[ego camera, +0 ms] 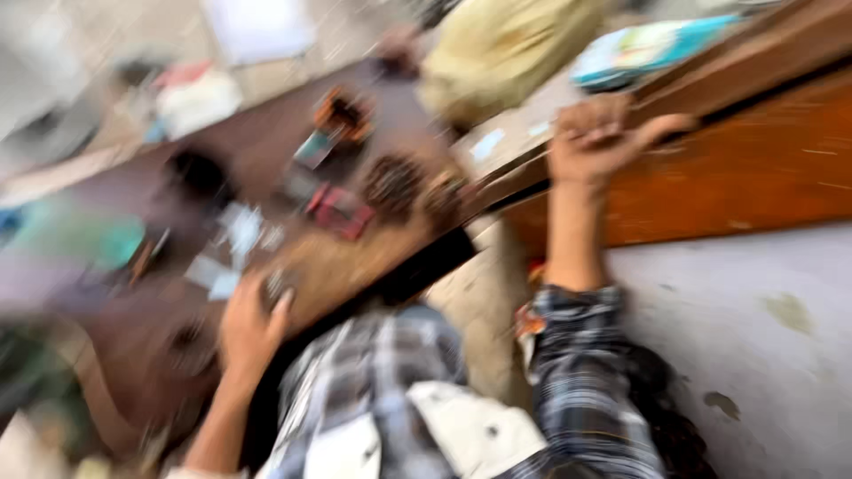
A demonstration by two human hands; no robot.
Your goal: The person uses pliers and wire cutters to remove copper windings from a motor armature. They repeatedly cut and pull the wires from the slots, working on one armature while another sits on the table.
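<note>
Head view, heavily blurred: the left hand (pixel 251 324) rests on the brown worktable's (pixel 355 262) near edge, fingers curled over it. The right hand (pixel 596 142) grips the orange-brown wooden board's (pixel 754 164) top edge, thumb stretched out. Two dark round parts (pixel 395 184) lie beyond the left fingers.

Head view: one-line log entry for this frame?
view blurred | left hand on brown table edge | right hand on wooden ledge | grip unclear

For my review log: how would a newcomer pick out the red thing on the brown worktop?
Start at the long brown worktop. Midway along it, beyond the left hand, lies a flat red object. It is the only red piece there, left of two dark round blurred lumps.
</note>
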